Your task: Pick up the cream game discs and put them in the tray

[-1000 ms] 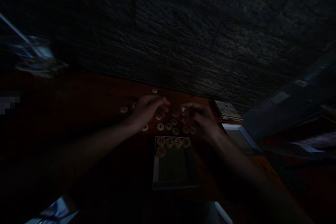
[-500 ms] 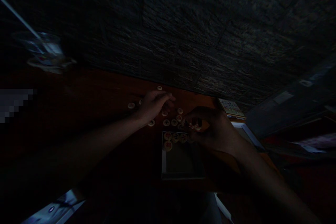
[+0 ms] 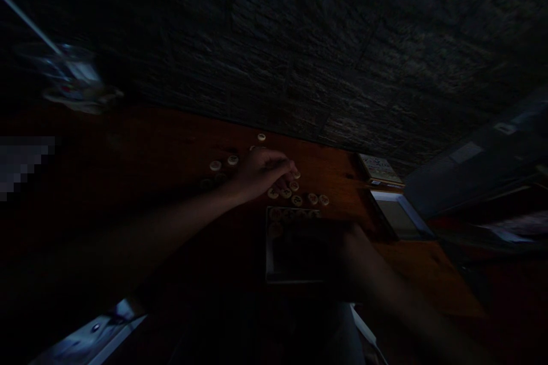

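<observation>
- Near the surface's (image 3: 419,274) front edge, right hand (image 3: 322,239) is covering part of the tray (image 3: 269,256), grip too dark to tell.
- Beyond, left hand (image 3: 266,170) is arching half-curled over inscribed discs (image 3: 297,200), hold unclear.
- Far-edge box (image 3: 381,169) is showing illegible lettering.

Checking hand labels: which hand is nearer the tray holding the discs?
Right. The right hand is over the tray; the left hand is beyond its far edge, by loose discs.
</observation>
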{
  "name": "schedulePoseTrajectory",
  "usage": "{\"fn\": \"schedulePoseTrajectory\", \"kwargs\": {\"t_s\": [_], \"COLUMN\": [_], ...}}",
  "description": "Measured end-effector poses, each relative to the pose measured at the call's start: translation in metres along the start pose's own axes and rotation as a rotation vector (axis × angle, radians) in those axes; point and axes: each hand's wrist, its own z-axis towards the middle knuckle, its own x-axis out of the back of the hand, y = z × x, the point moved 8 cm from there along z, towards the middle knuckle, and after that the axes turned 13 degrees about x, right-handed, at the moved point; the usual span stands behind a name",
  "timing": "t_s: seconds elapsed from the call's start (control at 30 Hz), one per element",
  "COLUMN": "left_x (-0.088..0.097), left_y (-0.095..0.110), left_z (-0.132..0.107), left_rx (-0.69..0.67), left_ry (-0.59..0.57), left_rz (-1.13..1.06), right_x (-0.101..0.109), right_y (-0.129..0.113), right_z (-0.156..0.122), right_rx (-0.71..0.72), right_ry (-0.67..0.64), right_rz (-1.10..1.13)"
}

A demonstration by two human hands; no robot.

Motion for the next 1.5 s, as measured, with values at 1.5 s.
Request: {"fn": "schedulePoseTrajectory", "kwargs": {"t_s": [1.5], "left_x": [0.13], "left_y": [0.028], "left_z": [0.016], "left_rx": [-0.244], "left_ry": [0.703], "left_rz": [0.027], "right_x": [0.073], "right_y": [0.147], "right_z": [0.067], "right_rx": [-0.282], "right_ry": [0.726], "right_rz": [0.05]}}
